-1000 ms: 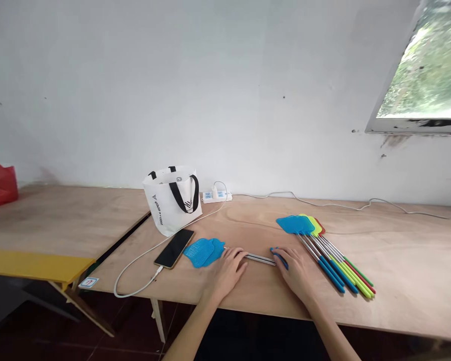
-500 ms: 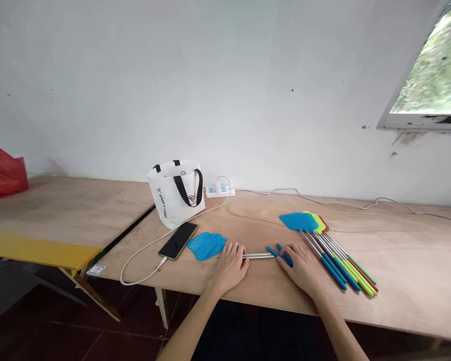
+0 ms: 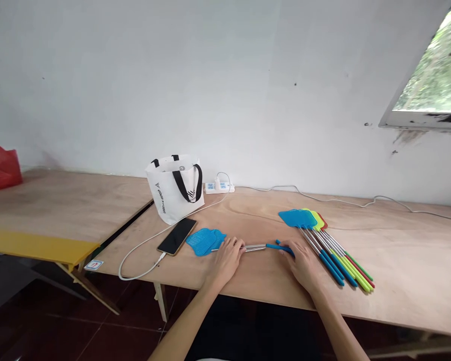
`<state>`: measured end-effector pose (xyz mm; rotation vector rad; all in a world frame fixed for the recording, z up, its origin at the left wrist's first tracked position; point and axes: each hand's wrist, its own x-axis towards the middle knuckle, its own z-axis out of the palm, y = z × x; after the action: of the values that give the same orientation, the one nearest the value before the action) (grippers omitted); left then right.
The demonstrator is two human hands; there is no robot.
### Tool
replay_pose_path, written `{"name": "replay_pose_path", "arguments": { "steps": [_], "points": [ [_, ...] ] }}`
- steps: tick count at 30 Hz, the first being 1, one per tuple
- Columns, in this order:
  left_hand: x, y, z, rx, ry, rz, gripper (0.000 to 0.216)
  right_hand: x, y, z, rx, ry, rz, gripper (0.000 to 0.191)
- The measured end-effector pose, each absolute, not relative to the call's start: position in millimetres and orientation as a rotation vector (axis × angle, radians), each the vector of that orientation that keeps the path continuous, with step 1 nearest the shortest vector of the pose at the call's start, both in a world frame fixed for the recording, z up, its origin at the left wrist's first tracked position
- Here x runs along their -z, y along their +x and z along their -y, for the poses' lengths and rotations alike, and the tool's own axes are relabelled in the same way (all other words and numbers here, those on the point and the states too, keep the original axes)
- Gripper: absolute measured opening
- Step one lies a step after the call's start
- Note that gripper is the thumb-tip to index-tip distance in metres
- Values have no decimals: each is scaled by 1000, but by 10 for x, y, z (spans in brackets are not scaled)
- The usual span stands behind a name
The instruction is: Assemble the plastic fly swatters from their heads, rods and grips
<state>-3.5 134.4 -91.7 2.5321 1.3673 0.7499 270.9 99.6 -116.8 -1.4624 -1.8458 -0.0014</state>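
My left hand (image 3: 227, 259) rests on the table with its fingers curled over thin metal rods (image 3: 255, 247). Two blue mesh fly swatter heads (image 3: 202, 241) overlap just left of that hand. My right hand (image 3: 299, 260) is closed over blue handles (image 3: 277, 246), partly hidden under the fingers. One handle's tip meets the right end of a rod, in line with it; another handle tip shows slightly behind. To the right lies a fanned row of fly swatters (image 3: 325, 249), with blue, yellow-green and red heads and coloured grips.
Left of the swatter heads lies a phone (image 3: 177, 236) on a white charging cable (image 3: 135, 277). A white tote bag (image 3: 175, 193) and a power strip (image 3: 218, 187) stand near the wall. A red plastic bag (image 3: 2, 168) sits on the neighbouring table (image 3: 67, 200).
My right hand has brought one blue handle into line with a metal rod, so their ends now meet. The two handle tips were side by side and angled before. The view has shifted slightly.
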Motion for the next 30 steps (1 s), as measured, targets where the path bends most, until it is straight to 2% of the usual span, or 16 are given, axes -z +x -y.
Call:
{"name": "replay_pose_path", "arguments": {
  "steps": [16, 24, 30],
  "points": [
    [888, -31, -1333, -781, 2577, -1280, 11, 1108, 2686, -962, 22, -1446, 1841, 34],
    [856, -26, -1282, -778, 2569, -1118, 18, 1145, 2648, -972, -18, -1357, 2029, 34],
    [887, -34, -1292, -782, 2620, -1141, 17, 1162, 2470, -913, 96, -1350, 2123, 33]
  ]
}}
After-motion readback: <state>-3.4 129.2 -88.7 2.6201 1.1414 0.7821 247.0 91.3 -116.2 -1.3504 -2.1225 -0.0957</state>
